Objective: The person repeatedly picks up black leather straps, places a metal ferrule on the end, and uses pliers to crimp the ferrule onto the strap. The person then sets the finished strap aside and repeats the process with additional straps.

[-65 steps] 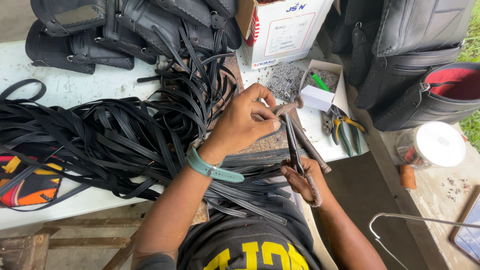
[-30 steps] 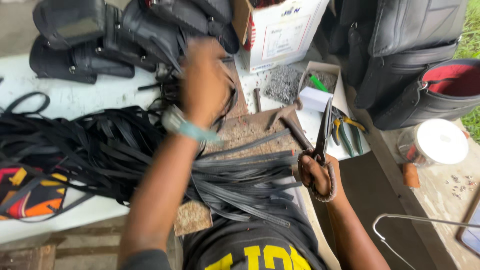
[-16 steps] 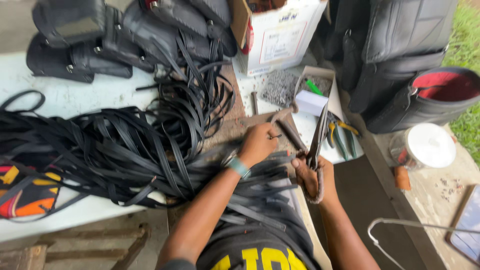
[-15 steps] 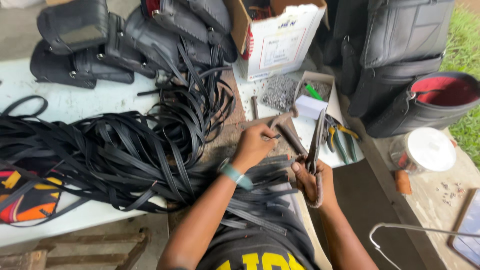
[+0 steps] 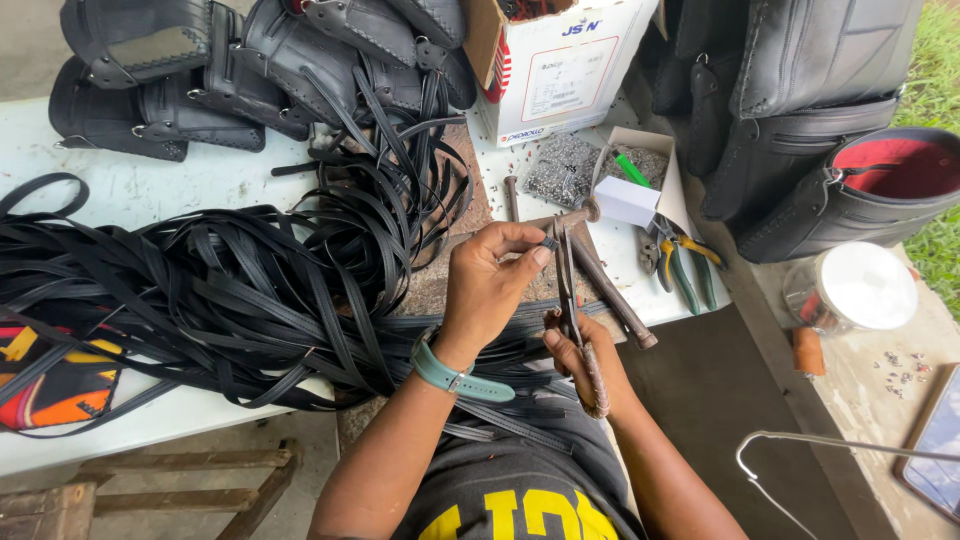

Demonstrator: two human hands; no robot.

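Cutting straps at the counter [image 5: 150, 195]
Our right hand [image 5: 585, 365] gripped the shears [image 5: 568, 290]; our left hand [image 5: 490, 285] pinched a strap end [image 5: 548, 243] at their blades.

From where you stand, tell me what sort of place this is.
Probably a small leather-goods workshop, partly outdoors. A heap of black straps covers the white table, finished black bags sit behind, and a hammer and pliers lie nearby.

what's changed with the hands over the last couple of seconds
The left hand reached away to the strap pile a second ago, then came back and now pinches a small piece at the tip of the scissors. The right hand kept hold of the scissors throughout. The hammer, pliers and white box stayed put.
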